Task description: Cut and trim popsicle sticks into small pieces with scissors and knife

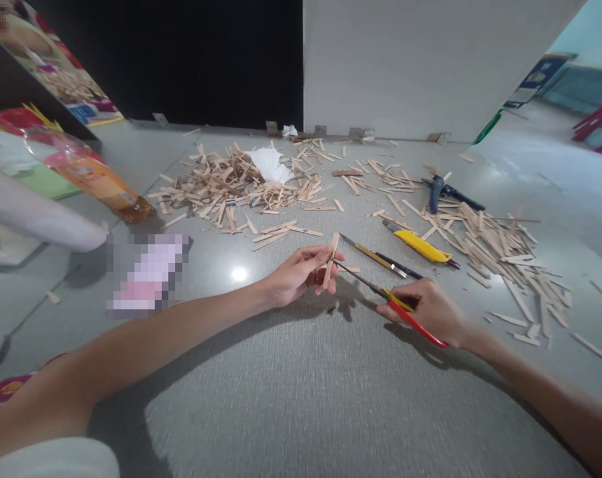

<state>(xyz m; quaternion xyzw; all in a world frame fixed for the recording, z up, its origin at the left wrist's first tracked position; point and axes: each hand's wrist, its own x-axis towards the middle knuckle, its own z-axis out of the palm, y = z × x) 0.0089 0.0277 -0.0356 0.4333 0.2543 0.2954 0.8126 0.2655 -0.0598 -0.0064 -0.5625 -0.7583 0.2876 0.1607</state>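
Both hands are occupied: the left hand (301, 273) pinches a narrow wooden stick (329, 271) between thumb and fingers, and the right hand (434, 309) is wrapped around the handles of the scissors (391, 297). The stick is held above the grey surface (291, 392), between the hands, and the scissor tips reach its middle; whether the blades grip the wood, I cannot tell. I judge that the step in hand is careful work on this stick with the tips, so the next move calls for a steady pinch, with the left fingertips away from the blades. Just beyond the scissors lie a slim pointed tool (368, 253) and a yellow utility knife (420, 245), which could disturb the right hand if it goes forward. Farther out are a dark clamp (452, 192), 2 heaps of loose sticks, a white tissue (271, 164) and, at the left, a bottle (104, 186).
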